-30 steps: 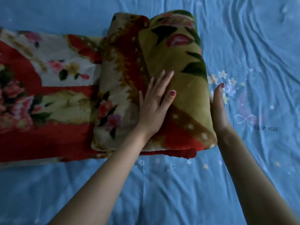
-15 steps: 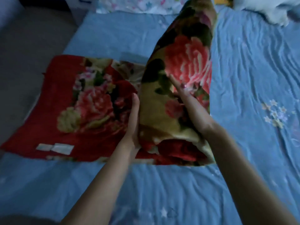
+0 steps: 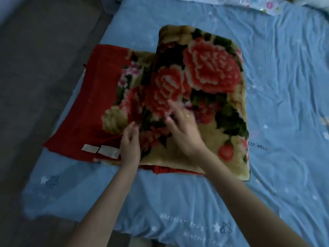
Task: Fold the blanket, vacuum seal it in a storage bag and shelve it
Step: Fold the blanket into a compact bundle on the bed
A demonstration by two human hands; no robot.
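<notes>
on the bed (image 3: 284,86), over a wrinkled blue sheet printed with stars and small lettering, lies the floral blanket (image 3: 210,72), partly folded. its thick folded part sits toward the right, showing big red flowers on a tan ground, and a flatter red layer spreads out from under it to the left, near the bed's edge. two white labels (image 3: 100,151) show on the near edge of that red layer. the left hand (image 3: 130,143) rests at the seam where the folded part meets the flat layer, its fingers fairly straight and close together; whether it pinches any cloth i cannot tell. the right hand (image 3: 181,129) lies on top of the folded part, fingers spread and pointing away, pressing on the pile and gripping nothing; it is somewhat blurred. a ring shows on one of its fingers. at the far end of the bed lies a bit of patterned fabric or plastic (image 3: 263,4). grey floor (image 3: 44,68) runs along the left side.
</notes>
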